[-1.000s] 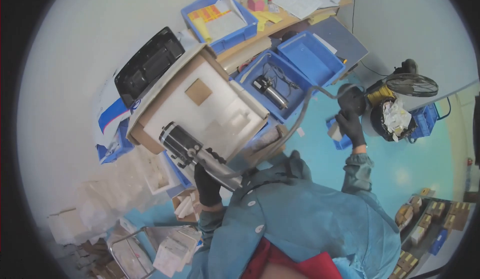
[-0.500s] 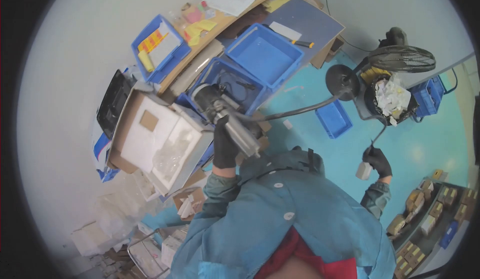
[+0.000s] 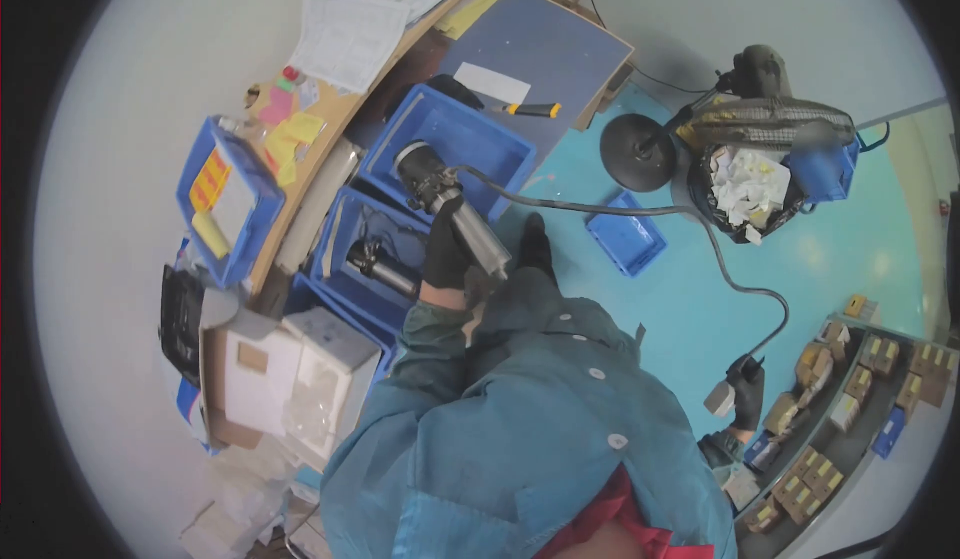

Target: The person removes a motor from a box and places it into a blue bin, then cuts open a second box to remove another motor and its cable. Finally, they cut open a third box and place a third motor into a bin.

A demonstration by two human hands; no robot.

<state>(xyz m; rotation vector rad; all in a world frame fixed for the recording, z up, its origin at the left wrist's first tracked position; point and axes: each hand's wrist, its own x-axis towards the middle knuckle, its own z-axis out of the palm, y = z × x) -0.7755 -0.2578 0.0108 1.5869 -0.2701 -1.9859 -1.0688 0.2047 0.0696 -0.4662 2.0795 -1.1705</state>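
In my left hand (image 3: 447,251), gloved in black, is a silver and black cylindrical motor (image 3: 474,237), tilted, with its thick black end above a blue bin (image 3: 505,129). A dark cable (image 3: 600,205) runs from the motor in a long curve to my right hand (image 3: 747,391). That hand, also black-gloved, is closed around the cable's end, where a pale grey plug-like block (image 3: 719,399) sticks out. A second, similar motor (image 3: 385,267) lies in the neighbouring blue bin (image 3: 345,229), left of my left hand.
A wooden bench (image 3: 330,124) with papers runs along the left. A fan (image 3: 770,119) stands beside a bin of crumpled paper (image 3: 748,189). On the floor sits a small blue tray (image 3: 627,239). Shelves with small boxes (image 3: 815,474) are at lower right; an open carton (image 3: 240,384) is at left.
The view has turned and shifted. My left hand has carried the motor off the bin holding the second motor, which now shows, and over to the other blue bin. My right hand still grips the cable end.
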